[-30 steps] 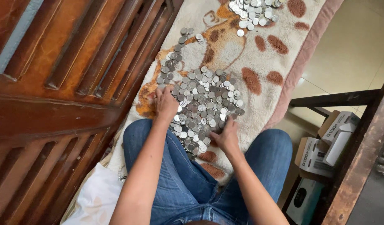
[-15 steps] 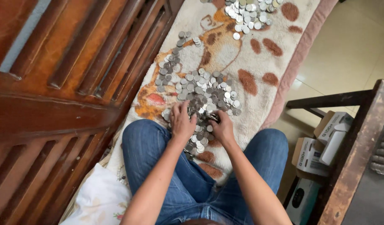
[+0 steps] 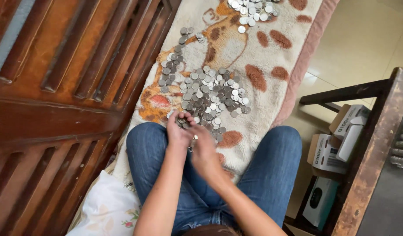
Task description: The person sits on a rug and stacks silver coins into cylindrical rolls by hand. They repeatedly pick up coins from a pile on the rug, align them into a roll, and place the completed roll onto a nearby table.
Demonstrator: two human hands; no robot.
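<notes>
**Mia:** Cupped like a little bowl, the left hand (image 3: pixel 178 131) has a small stack of coins (image 3: pixel 182 121) in its grip, just below the middle of the frame. Its fingers curl round the stack.

**Ben:** And the right hand (image 3: pixel 204 146)?

**Mia:** It sits just beside the left one, touching it. Its fingers bend toward the stack. I cannot tell if it pinches a coin or only pushes them.

**Ben:** Where are the other coins?

**Mia:** A big coin pile (image 3: pixel 208 94) lies in the middle of the frame, right above the hands. A smaller heap (image 3: pixel 254 8) sits at the top edge. They are all round, flat, hard and silver-grey. Some shine.

**Ben:** What do they lie on?

**Mia:** A fuzzy blanket (image 3: pixel 280 48), cream with brown spots and an orange animal on it. It looks soft, so coins sink in a bit and do not roll.

**Ben:** How should the person do this well?

**Mia:** I think they should keep the left hand curled and level, so no coin slips out. They should line the edges up flat, coin on coin, and hold them low over the blanket.

**Ben:** What else is around?

**Mia:** Blue jeans (image 3: pixel 271 175) on both knees, a dark wooden frame (image 3: pixel 57 109) with smooth slats on the left, and cardboard boxes (image 3: pixel 337 144) at the right.
</notes>
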